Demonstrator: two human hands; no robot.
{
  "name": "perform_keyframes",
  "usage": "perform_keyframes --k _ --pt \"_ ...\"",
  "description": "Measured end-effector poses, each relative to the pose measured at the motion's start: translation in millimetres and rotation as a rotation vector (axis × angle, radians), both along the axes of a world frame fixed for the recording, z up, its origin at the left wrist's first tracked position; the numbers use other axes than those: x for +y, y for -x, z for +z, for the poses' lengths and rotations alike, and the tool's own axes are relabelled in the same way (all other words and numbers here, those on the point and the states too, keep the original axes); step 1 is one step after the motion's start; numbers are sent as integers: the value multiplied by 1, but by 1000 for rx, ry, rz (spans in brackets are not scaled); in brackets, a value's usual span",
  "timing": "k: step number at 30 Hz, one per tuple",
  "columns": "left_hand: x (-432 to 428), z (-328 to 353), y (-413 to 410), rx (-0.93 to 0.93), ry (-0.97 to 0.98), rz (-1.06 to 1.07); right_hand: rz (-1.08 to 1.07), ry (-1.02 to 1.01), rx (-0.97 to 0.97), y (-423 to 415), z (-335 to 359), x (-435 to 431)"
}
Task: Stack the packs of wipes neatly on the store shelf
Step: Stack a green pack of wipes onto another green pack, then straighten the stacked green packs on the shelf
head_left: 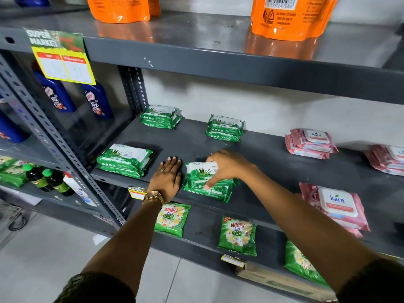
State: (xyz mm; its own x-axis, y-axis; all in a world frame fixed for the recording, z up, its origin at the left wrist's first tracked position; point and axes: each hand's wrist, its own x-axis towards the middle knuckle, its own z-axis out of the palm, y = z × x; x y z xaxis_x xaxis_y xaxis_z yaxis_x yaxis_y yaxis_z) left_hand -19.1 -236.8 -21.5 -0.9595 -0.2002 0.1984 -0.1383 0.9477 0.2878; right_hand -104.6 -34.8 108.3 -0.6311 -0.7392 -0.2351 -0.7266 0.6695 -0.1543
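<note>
Grey shelf carries green Origami wipes stacks. Right hand grips the top pack; left hand rests flat, open. She should square edges before releasing

A shop: stocked steel shelves (supermarket price tag).

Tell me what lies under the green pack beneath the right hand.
Under the top green pack lies a second green pack on the shelf. The right hand covers the top pack's right side.
</note>
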Motion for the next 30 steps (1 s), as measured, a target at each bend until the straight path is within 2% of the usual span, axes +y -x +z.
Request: perform_keyframes --k 4,8,17,18,20,22,23,25,26,30 --pt "1 1 0 -5 -1 8 -131 35 94 -14 -9 -4" --pt "1 0 -1 -1 -7 9 -161 57 137 -25 -11 -6" --pt "-3 -1 -2 -21 -59 -39 -220 67 112 -30 -15 -3" --pt "-4 -2 0 -33 -125 -26 -215 69 87 -31 -16 0" --pt "-1 7 2 -17 -375 65 -219 107 25 -36 -13 10" --pt "6 23 1 154 -592 188 -281 225 -23 -41 -8 27" --pt "13 34 -2 282 -614 234 -320 297 -24 -44 -4 36" --pt "37 59 -10 457 -536 186 -406 429 16 -47 4 61" --pt "51 72 -13 462 -477 113 -442 471 43 -47 8 75" --pt "98 88 -2 191 -107 -140 -597 436 160 -38 7 142"
